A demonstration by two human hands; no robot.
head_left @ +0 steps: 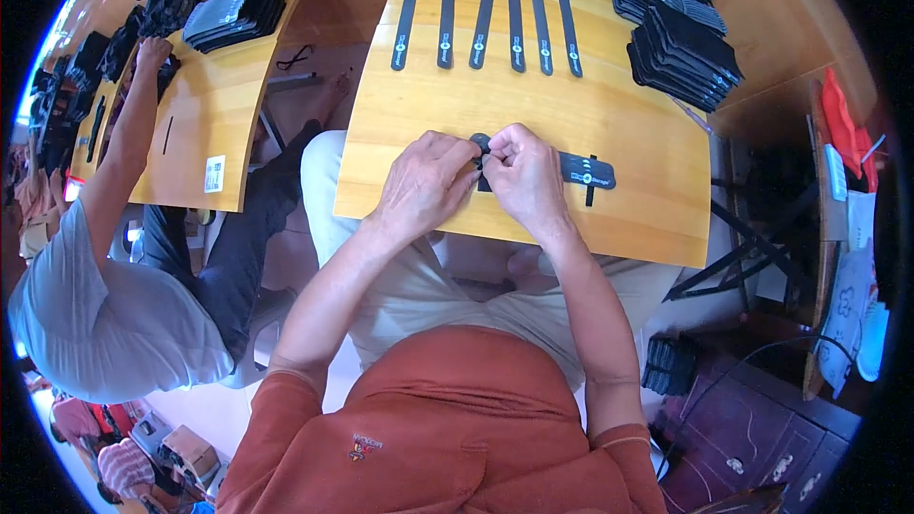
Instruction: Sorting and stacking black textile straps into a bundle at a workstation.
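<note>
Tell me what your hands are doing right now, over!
Left hand and right hand both pinching one end of a black strap on the wooden table. Six more straps laid out beyond. Nothing blocking.

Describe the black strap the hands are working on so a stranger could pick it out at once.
Start at the wooden table directly before the person. Near its front edge, the left hand and right hand pinch one end of a black strap. Unlike the six straps lined upright along the far edge, it lies sideways, alone.
</note>
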